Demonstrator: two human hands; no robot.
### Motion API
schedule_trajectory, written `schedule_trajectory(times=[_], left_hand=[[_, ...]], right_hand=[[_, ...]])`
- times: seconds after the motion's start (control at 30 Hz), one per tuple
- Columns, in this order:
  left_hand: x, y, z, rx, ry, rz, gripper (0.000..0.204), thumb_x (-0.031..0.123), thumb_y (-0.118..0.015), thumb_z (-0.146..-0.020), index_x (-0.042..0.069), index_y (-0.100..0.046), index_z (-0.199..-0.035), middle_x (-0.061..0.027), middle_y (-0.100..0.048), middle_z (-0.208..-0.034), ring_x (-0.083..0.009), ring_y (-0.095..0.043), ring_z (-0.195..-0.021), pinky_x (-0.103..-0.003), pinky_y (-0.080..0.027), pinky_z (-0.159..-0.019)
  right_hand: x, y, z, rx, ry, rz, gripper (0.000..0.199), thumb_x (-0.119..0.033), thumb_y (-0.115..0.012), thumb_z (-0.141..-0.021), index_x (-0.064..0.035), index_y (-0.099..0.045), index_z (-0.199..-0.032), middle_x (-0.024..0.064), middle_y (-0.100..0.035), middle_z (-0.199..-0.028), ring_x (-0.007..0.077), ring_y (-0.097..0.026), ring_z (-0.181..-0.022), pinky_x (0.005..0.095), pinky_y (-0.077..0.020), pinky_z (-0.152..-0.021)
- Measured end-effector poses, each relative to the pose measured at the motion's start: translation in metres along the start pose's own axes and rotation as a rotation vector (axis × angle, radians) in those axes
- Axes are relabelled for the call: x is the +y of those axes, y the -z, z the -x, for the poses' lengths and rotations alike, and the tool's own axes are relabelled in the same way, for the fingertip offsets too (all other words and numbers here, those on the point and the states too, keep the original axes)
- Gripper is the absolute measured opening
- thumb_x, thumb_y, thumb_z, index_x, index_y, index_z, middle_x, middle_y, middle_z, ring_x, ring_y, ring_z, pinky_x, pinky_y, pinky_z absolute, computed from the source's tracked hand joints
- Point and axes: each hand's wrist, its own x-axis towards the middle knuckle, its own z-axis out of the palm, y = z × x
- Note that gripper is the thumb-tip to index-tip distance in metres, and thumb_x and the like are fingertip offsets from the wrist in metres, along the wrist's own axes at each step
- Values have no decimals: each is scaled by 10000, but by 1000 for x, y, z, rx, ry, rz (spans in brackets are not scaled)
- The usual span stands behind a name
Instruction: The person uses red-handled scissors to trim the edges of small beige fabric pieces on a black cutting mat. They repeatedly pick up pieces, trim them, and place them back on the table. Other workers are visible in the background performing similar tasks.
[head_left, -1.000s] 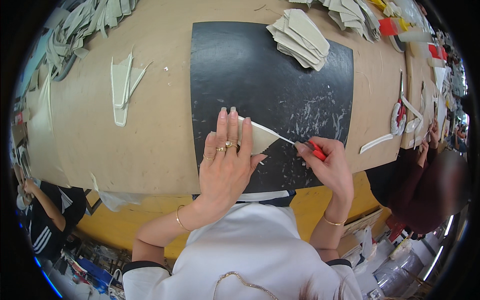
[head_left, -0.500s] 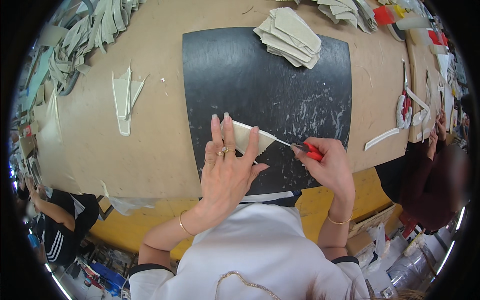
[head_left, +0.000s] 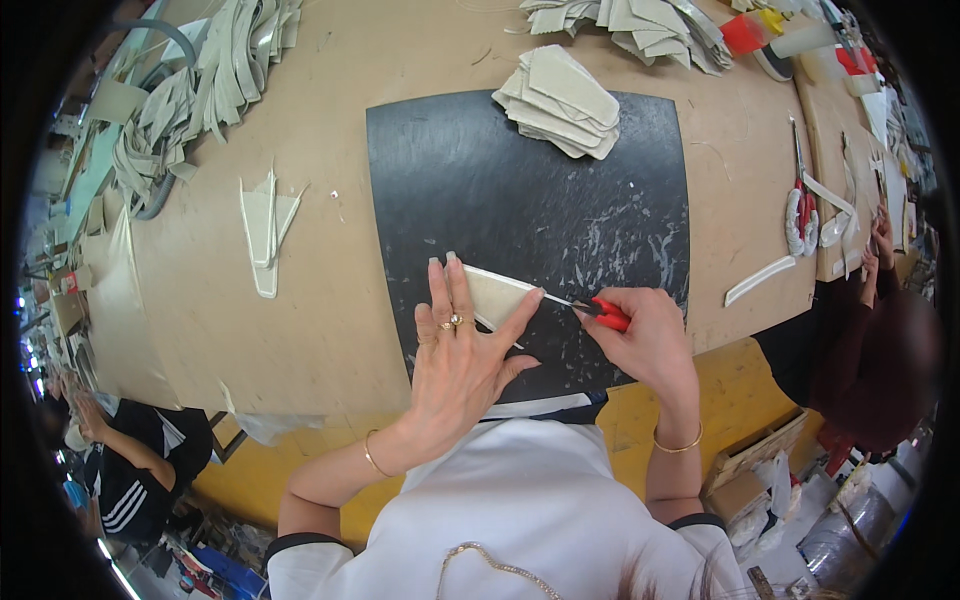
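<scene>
— What fills the frame?
— A broad tan worktable (head_left: pixel 330 300), scuffed, its near edge painted yellow (head_left: pixel 640 400) along the lower middle.

— And around it?
— Pale cut pieces heaped at upper left (head_left: pixel 190 90) and top centre (head_left: pixel 640 25); scissors (head_left: pixel 800 200) and loose strips at right.

— Below the table?
— Cardboard boxes (head_left: pixel 750 470) at lower right, clutter on the floor at lower left.

— Anyone else?
— A seated person in dark striped clothing (head_left: pixel 140 470) at lower left, another in dark red (head_left: pixel 870 370) at the right edge.

— Light?
— Even and bright across the tabletop.
</scene>
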Motion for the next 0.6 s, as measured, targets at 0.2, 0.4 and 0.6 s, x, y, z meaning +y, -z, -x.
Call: schedule_trajectory(times=[0.2, 0.4, 0.6], left_hand=[[-1, 3, 0, 15, -36, -31, 779, 592, -629, -836, 381, -334, -1525, -365, -181, -1545, -537, -178, -1439, -640, -363, -1017], [-4, 3, -8, 21, -271, 13, 854, 513, -633, -861, 43, -335, -1510, -139, -276, -1594, -327, -258, -1473, -476, -277, -1164], [-6, -1, -6, 17, -249, 185, 807, 483, -618, -890, 60, -330, -1514, -155, -267, -1594, -387, -266, -1456, -513, -267, -1169]], right_hand=[[0, 0, 0, 21, 38, 36, 259, -209, -741, -808, 3, -632, -705, 145, -501, -533, 332, -481, -493, 386, -393, -525], [8, 8, 1, -22, 43, 99, 229, -241, -721, -814, -39, -669, -720, 168, -610, -617, 394, -601, -624, 429, -462, -573], [47, 61, 18, -154, -114, -82, 308, -212, -728, -866, 21, -619, -698, 115, -448, -528, 200, -442, -477, 357, -382, -500]])
